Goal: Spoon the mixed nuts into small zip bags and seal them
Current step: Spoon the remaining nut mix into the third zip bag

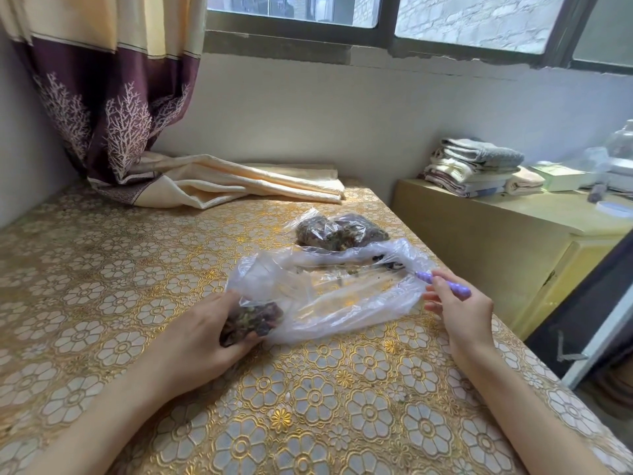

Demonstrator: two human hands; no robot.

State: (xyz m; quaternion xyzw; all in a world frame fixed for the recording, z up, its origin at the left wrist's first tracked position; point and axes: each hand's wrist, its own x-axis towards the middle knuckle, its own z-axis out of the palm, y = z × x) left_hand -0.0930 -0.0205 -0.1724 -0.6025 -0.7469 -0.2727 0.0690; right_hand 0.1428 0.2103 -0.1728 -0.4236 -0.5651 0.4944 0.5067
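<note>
Two filled zip bags (339,231) behind; left hand (205,330) grips nut bag (253,318); right hand (459,303) pinches spoon (442,284).

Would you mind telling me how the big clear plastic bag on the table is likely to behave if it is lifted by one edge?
The big clear plastic bag looks thin and crumpled, so it would probably droop limply. It seems nearly empty, only a few nuts showing near the purple spoon handle, so likely very light. Its glossy film may slip in a loose grip.
</note>
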